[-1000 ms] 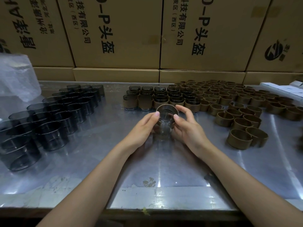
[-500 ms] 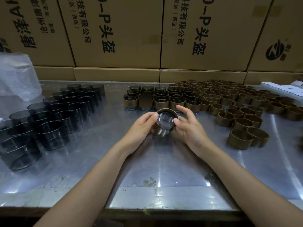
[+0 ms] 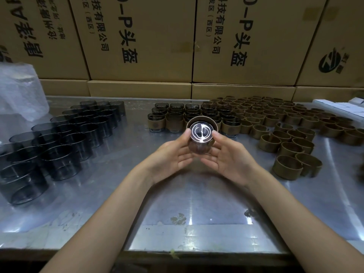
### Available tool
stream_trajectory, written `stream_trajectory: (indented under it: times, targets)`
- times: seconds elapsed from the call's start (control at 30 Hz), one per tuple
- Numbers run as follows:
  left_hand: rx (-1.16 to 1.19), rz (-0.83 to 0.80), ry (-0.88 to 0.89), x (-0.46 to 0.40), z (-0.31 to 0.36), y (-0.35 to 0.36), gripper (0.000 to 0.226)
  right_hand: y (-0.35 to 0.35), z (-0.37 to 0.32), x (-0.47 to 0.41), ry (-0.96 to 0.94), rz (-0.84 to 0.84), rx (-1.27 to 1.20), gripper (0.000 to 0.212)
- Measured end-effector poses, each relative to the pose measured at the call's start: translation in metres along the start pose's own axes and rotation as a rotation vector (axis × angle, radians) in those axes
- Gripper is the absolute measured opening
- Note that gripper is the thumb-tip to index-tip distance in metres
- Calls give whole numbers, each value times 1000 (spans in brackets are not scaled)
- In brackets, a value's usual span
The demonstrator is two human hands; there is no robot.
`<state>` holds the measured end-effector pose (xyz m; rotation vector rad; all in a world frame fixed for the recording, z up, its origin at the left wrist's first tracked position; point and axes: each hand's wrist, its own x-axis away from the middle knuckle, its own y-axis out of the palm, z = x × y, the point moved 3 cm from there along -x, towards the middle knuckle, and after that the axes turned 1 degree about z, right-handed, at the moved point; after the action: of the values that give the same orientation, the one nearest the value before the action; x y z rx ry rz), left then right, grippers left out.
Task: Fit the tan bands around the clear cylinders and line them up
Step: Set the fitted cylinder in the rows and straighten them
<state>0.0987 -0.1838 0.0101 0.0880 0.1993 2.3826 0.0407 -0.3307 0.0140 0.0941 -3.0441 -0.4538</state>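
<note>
A: Where is the clear cylinder [image 3: 201, 143]?

B: Lifted above the steel worktop [image 3: 197, 198], in front of the banded cylinders [image 3: 194, 115]. Its long axis tips toward the camera, one round end facing up and back at us, shining white.

A: And the tan band [image 3: 201, 120]?

B: Ringing the far part of that cylinder.

A: The hands?

B: Left hand [image 3: 171, 160] and right hand [image 3: 230, 160] both pinch it from opposite sides, fingertips curled on its wall. Bare cylinders [image 3: 65, 138] stand left, loose bands [image 3: 291, 138] right.
</note>
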Motion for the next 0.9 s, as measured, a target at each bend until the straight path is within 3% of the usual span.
stream_trajectory:
  times: [0.2, 0.33, 0.5, 0.7, 0.83, 0.9]
  targets:
    - [162, -101, 4, 2, 0, 1, 30, 1, -2, 3, -84, -90, 80, 36]
    - [184, -217, 71, 4, -1, 7, 54, 1, -1, 2, -164, -173, 54, 51]
    - [156, -269, 117, 6, -2, 12, 61, 1, 0, 2, -183, -236, -16, 52]
    - [185, -223, 117, 4, 0, 8, 69, 1, -1, 3, -143, -164, -53, 49]
    - [208, -95, 39, 3, 3, 6, 97, -3, -2, 0, -94, -26, -82, 86]
    - [50, 21, 62, 1, 5, 9, 84, -3, 1, -3, -111, 72, 35, 88]
